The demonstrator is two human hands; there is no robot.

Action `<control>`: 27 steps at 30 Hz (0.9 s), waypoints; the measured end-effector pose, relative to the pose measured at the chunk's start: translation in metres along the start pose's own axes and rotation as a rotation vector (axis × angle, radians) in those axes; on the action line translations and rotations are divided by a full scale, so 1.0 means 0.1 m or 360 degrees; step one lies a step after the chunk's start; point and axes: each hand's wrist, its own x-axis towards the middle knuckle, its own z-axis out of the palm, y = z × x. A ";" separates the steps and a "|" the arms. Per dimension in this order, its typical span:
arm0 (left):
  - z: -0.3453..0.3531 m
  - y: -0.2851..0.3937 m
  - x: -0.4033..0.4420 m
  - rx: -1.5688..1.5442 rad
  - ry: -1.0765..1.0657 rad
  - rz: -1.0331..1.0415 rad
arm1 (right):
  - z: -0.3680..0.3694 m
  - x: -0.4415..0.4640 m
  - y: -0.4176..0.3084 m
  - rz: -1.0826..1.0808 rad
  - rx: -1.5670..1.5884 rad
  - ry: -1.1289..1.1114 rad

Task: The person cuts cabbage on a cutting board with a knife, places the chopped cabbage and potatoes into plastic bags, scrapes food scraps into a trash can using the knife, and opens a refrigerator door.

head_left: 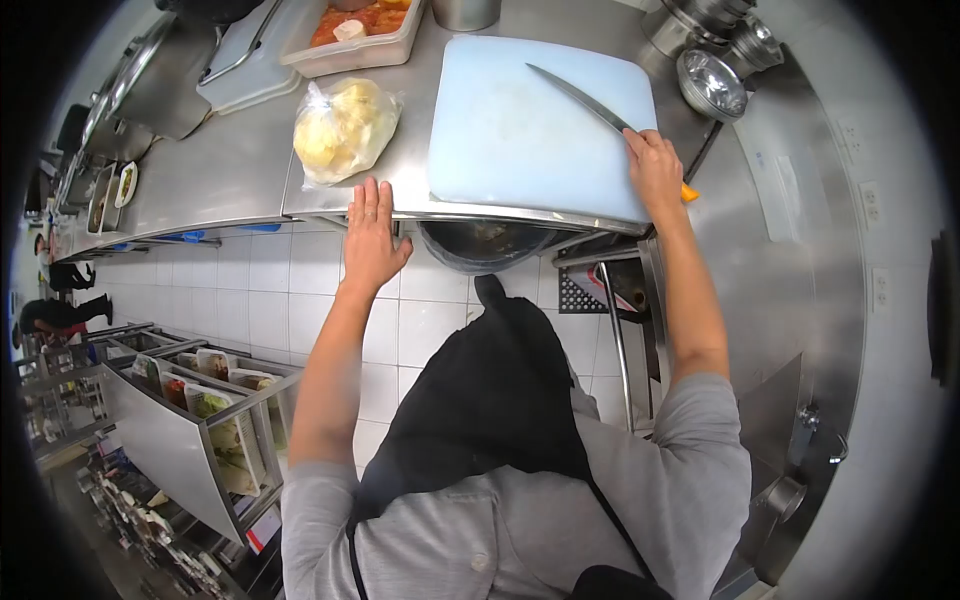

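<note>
My right hand (658, 172) is closed around the yellow handle of a long kitchen knife (580, 97). Its blade points to the far left over a pale blue cutting board (500, 130). My left hand (374, 238) lies with its fingers stretched out at the front edge of the steel counter (240, 160), holding nothing. Just beyond those fingertips sits a clear plastic bag (346, 130) with pale yellow pieces inside; a small gap separates bag and hand. The knife handle is mostly hidden by my right hand.
A plastic container (350, 40) with orange-red food stands behind the bag. Metal bowls (712, 85) are at the back right, a large pot (165, 80) at the far left. Under the counter is a dark bin (485, 245). A rack (170, 430) with food trays stands at left; people are farther off.
</note>
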 end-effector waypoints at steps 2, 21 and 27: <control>0.03 0.03 0.02 -0.0026 0.0047 -0.0033 | -0.09 0.13 -0.13 -0.0166 -0.0058 0.0203; 0.61 1.12 0.17 -0.2952 -0.1248 -0.1593 | 0.30 -1.06 -1.90 0.1978 0.2151 0.0286; 0.87 0.97 0.06 -0.3452 -0.1254 -0.1582 | 0.31 -1.35 -2.55 0.0953 0.1590 -0.0588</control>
